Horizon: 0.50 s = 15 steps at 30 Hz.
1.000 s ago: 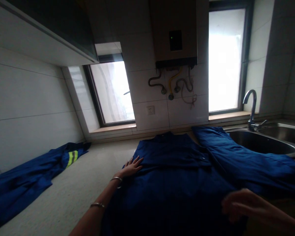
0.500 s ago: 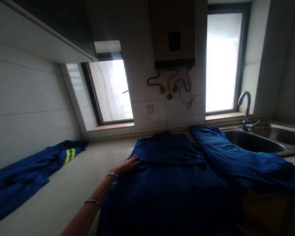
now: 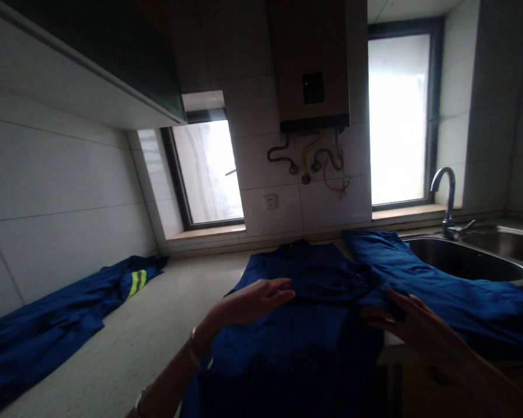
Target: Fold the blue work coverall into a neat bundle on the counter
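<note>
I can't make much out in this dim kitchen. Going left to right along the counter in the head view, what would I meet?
Blue garment with reflective stripe → left hand flat on the blue jacket → right hand at the jacket's edge → blue sleeve → sink with its faucet.

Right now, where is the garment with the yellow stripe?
In the head view the striped garment lies far left on the counter, along the tiled wall, apart from the blue shirt under both hands.
</note>
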Each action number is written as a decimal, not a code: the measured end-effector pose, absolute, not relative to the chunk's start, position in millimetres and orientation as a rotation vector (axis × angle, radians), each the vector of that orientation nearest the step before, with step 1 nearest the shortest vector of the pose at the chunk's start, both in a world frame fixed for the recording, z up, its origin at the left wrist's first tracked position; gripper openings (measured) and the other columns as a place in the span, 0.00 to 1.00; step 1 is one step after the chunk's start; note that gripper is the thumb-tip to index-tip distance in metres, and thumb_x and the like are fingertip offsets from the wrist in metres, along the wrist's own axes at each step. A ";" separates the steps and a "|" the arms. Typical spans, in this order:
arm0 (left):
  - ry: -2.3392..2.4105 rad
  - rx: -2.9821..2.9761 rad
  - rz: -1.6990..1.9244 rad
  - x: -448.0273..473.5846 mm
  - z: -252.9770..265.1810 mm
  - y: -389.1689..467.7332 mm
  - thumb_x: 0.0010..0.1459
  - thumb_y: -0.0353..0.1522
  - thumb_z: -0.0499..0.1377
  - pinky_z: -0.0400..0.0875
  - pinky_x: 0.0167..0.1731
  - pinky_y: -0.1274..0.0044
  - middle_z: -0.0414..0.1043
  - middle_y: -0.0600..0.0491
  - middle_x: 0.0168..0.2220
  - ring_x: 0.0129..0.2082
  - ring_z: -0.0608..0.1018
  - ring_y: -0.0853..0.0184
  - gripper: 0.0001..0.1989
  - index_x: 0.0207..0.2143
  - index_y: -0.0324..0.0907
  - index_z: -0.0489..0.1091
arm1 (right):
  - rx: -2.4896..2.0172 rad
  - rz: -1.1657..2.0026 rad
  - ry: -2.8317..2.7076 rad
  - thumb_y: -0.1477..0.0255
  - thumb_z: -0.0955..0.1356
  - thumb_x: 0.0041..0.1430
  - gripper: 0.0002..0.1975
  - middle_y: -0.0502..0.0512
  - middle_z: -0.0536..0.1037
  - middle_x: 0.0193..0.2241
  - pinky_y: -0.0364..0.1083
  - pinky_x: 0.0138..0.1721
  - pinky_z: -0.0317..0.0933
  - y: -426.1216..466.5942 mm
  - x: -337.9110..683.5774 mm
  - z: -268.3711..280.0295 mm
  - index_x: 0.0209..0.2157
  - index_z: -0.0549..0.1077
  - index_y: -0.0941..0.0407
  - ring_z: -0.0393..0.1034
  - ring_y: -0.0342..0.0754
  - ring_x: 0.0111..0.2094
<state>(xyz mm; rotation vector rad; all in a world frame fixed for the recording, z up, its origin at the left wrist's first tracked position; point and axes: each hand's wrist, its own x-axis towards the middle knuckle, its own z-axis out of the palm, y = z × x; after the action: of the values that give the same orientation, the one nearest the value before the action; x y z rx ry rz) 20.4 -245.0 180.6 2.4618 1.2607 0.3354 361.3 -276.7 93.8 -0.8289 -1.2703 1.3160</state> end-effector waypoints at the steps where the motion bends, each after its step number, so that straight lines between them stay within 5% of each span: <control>1: 1.248 2.490 0.348 32.6 181.3 -264.7 0.57 0.47 0.48 0.66 0.44 0.74 0.68 0.53 0.51 0.46 0.73 0.62 0.29 0.60 0.51 0.53 | -0.727 1.281 -1.264 0.48 0.66 0.44 0.21 0.57 0.78 0.35 0.63 0.51 0.58 -269.0 351.7 111.2 0.31 0.70 0.51 0.71 0.58 0.43; 8: 1.489 2.575 0.478 62.1 142.9 -320.2 0.49 0.42 0.56 0.66 0.42 0.68 0.59 0.41 0.57 0.47 0.71 0.54 0.51 0.63 0.45 0.22 | -0.525 1.147 -1.207 0.55 0.58 0.60 0.19 0.56 0.71 0.49 0.57 0.55 0.56 -228.4 337.1 176.1 0.43 0.67 0.53 0.63 0.51 0.52; 13: 1.719 2.525 0.205 41.9 121.3 -312.5 0.44 0.28 0.54 0.68 0.42 0.71 0.57 0.42 0.58 0.49 0.71 0.58 0.50 0.63 0.43 0.24 | -0.417 1.224 -0.993 0.59 0.60 0.60 0.16 0.55 0.71 0.50 0.49 0.56 0.57 -221.9 355.3 195.5 0.41 0.71 0.54 0.62 0.48 0.53; 15: 1.743 2.522 0.081 26.2 111.5 -313.6 0.43 0.26 0.53 0.68 0.42 0.71 0.62 0.45 0.55 0.48 0.72 0.59 0.46 0.64 0.45 0.36 | -0.392 1.247 -0.926 0.60 0.61 0.59 0.16 0.55 0.72 0.48 0.47 0.55 0.59 -219.1 364.5 197.9 0.40 0.72 0.54 0.62 0.47 0.53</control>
<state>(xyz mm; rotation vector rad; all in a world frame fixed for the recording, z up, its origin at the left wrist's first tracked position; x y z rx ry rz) 26.2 -313.6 111.5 2.5222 1.7432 0.0814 364.5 -219.1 197.9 -0.3921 -0.9259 1.2468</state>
